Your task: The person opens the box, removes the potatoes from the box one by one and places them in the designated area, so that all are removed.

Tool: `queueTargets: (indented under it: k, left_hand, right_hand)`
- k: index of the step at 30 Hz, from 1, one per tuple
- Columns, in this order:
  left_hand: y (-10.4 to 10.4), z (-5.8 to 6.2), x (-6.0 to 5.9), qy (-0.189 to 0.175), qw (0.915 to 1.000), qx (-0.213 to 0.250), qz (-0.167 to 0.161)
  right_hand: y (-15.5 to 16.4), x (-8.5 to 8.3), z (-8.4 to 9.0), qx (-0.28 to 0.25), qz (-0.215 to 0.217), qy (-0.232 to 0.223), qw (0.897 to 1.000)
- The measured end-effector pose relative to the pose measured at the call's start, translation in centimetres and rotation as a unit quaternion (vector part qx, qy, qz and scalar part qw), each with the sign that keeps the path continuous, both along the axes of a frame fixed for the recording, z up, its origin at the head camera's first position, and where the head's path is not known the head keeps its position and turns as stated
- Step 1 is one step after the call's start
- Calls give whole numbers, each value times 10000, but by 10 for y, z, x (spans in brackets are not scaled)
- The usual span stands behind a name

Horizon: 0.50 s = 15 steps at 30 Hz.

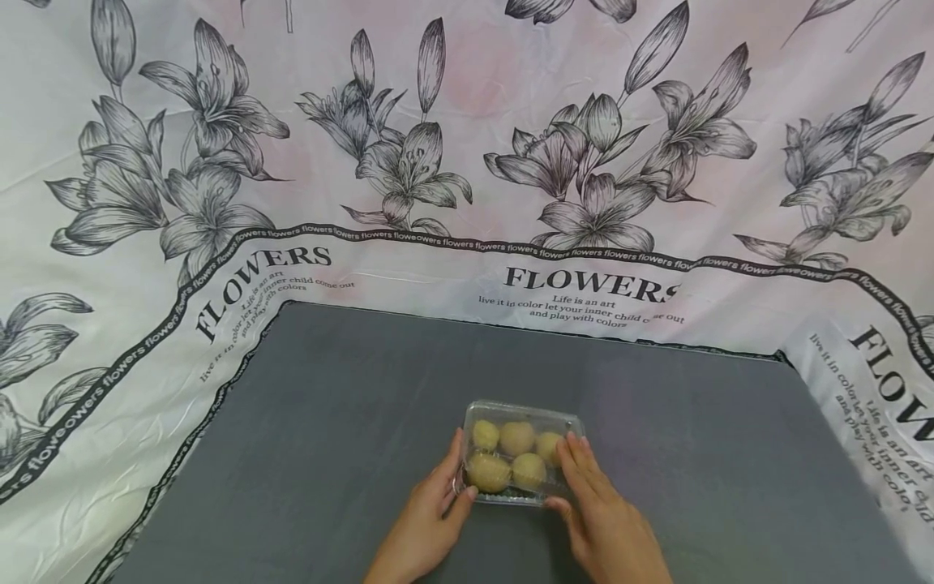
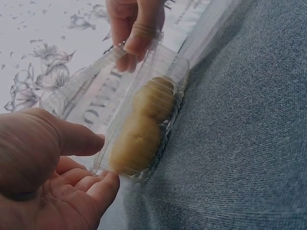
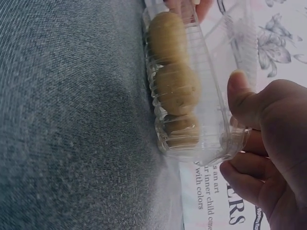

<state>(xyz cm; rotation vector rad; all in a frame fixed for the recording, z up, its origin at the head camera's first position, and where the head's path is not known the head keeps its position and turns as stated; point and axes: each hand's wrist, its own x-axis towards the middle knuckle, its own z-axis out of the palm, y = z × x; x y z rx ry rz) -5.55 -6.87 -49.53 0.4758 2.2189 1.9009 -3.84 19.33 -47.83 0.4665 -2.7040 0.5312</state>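
five potatoes (image 1: pixel 529 470) are probably weighing down this slick, flimsy box (image 1: pixel 503 498), so i'm favouring its ends, where left hand (image 1: pixel 426 511) and right hand (image 1: pixel 606 507) fingers are gripping.

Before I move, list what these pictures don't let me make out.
Head view: the right side of the rightmost potato, covered by fingers of the right hand.
Head view: the end of the big lettering at far right, cut off by the picture's edge.
Right wrist view: most of the left hand, cut off by the top edge.
Left wrist view: fine marks on the potatoes, blurred behind the box's clear plastic.
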Motion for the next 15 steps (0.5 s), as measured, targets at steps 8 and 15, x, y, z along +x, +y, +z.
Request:
queueTargets:
  k: [8,15]
  left_hand:
    - [1,-3,-2,238,9997,13,-62]
    - [1,-4,-2,337,9994,-97,-19]
  right_hand:
    - [0,-5,10,-312,227,828,9958]
    - [5,-11,25,-585,317,665,9956]
